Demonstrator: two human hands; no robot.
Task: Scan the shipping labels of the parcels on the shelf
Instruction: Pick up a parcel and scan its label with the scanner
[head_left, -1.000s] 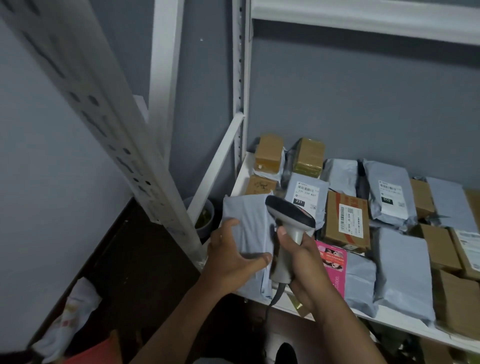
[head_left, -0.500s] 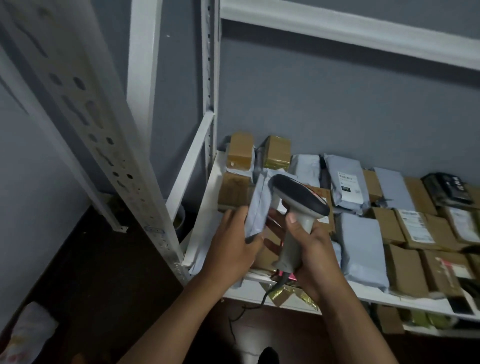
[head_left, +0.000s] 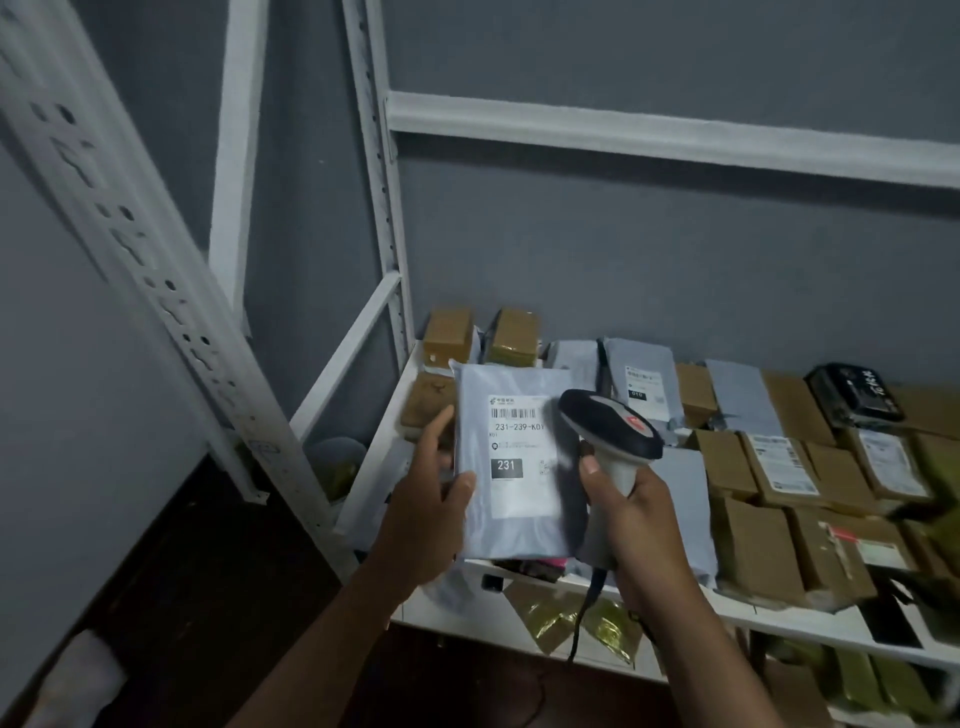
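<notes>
Hands: the left hand (head_left: 423, 525) grips a grey mailer (head_left: 511, 462); the right hand (head_left: 636, 525) grips a barcode scanner (head_left: 610, 441).
The mailer is raised above the white shelf's (head_left: 571, 587) front left corner, its shipping label (head_left: 519, 452) reading "231-239-K01" facing up, the scanner head just beside it. Brown boxes (head_left: 753, 545) and grey bags crowd the shelf behind.

You're in a parcel storeroom or courier depot. White slotted-steel racking (head_left: 382, 218) stands against a bare grey wall (head_left: 649, 270). The shelf (head_left: 779, 626) in front of you is packed with grey poly mailers (head_left: 644, 382) and brown cardboard boxes (head_left: 756, 545), several bearing printed barcode labels (head_left: 784, 465). Dark floor (head_left: 208, 571) below, dim lighting.
</notes>
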